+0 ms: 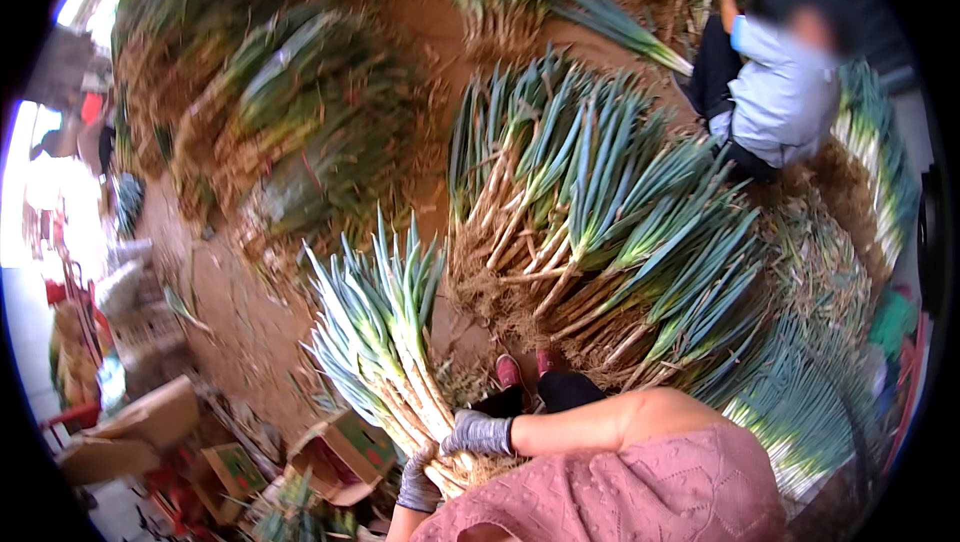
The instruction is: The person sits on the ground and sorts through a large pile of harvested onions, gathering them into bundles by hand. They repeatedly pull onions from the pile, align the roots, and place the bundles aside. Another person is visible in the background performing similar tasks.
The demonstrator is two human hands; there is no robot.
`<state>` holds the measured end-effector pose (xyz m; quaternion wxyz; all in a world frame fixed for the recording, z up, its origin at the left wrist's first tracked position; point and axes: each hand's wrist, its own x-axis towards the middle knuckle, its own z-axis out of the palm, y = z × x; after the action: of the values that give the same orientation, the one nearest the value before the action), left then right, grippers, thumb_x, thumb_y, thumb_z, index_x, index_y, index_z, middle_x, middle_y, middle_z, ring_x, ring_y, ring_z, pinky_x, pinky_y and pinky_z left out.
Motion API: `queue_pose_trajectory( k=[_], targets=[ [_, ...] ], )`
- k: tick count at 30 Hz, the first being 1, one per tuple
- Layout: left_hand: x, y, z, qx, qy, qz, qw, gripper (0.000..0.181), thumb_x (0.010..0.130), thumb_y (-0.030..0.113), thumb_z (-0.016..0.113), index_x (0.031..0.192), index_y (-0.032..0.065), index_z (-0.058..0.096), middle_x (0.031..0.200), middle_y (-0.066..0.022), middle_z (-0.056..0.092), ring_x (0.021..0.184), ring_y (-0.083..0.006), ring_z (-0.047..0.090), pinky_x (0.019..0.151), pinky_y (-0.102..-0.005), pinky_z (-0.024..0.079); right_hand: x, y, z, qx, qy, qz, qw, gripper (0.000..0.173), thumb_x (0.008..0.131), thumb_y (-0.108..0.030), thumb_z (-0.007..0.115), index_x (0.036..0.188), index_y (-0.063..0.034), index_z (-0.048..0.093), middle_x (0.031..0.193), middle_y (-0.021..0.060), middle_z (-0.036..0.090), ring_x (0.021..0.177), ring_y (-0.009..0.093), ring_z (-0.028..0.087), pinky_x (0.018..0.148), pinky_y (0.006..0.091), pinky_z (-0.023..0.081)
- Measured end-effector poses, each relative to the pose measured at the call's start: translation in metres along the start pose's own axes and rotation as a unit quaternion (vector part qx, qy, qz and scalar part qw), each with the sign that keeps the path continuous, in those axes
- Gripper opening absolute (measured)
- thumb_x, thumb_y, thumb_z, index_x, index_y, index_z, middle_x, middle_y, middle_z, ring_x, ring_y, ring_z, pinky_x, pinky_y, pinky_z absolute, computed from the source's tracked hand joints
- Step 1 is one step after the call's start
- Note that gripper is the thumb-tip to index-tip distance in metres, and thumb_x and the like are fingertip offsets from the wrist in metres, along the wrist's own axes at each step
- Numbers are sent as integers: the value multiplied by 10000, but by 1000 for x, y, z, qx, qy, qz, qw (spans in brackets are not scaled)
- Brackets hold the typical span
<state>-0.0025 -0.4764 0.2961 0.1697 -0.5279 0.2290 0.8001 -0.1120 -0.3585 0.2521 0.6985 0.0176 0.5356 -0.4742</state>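
Note:
Both my hands wear grey knit gloves. They are closed around one bundle of long green onions [394, 362] near the bottom centre of the view. My right hand [480, 433] grips the pale stalks from the right, just above the roots. Lower and to the left, my left hand [420, 478] holds the root end, partly covered by the stalks. The bundle tilts up and left, its blue-green leaves fanned out at the top. Directly ahead, a large heap of green onions [600, 167] lies with brown, soil-covered roots towards my feet.
Another person [780, 91] sits at the upper right with a hand on some green onions. A tall onion pile [300, 91] rises at the upper left. Opened cardboard boxes [337, 459] stand at lower left. Trimmed onions [802, 392] lie stacked at right, near a trimmings heap [817, 272].

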Motion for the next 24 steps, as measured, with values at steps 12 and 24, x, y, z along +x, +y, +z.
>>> queue_pose_trajectory(
  k=[12, 24],
  targets=[
    [71, 257, 161, 224, -147, 31, 963, 319, 720, 164, 610, 969, -27, 553, 867, -97, 597, 824, -206, 572, 778, -334, 456, -17, -230, -82, 137, 181, -200, 953, 294, 597, -154, 708, 845, -32, 606, 815, 69, 585, 756, 157, 540, 661, 265, 449],
    [128, 483, 252, 573, -512, 383, 513, 309, 727, 130, 618, 1012, 11, 596, 978, -75, 612, 950, -160, 547, 864, -312, 419, 31, -370, -91, 366, 314, -329, 812, 151, 701, -125, 552, 817, -29, 568, 686, 53, 542, 637, 164, 528, 583, 275, 448]
  ],
)
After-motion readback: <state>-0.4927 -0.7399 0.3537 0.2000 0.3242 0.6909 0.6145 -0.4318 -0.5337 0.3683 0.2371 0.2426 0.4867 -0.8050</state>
